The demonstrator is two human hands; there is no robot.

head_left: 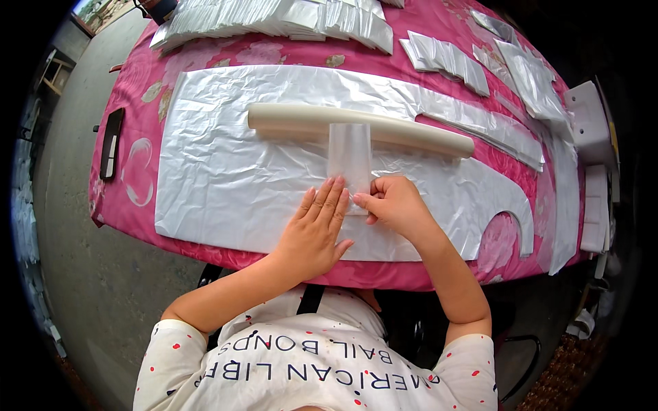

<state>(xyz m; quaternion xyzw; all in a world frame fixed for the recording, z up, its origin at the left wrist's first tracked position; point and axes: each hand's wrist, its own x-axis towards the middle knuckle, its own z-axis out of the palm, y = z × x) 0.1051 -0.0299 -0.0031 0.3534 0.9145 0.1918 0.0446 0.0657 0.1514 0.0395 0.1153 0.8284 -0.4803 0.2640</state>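
Note:
A small translucent plastic bag or folded film strip [349,154] lies in front of me, its far end across a long cream-coloured tube [404,133]. With fingers outstretched, my left hand [317,222] presses flat by the strip's lower left edge. My right hand [395,204] is closed in a pinch at the strip's lower right corner, thumb against the fingers. Both lie over a wide crinkled white plastic sheet [212,164], which has a curved cut-out at its right end. The exact grip is partly hidden by my fingers.
A pink flowered cloth [137,89] covers the table. Stacks of folded plastic bags [274,19] line the far edge, with smaller stacks [449,60] at far right. A black phone-like object [112,144] lies at left. White plastic containers [591,120] stand at the right edge.

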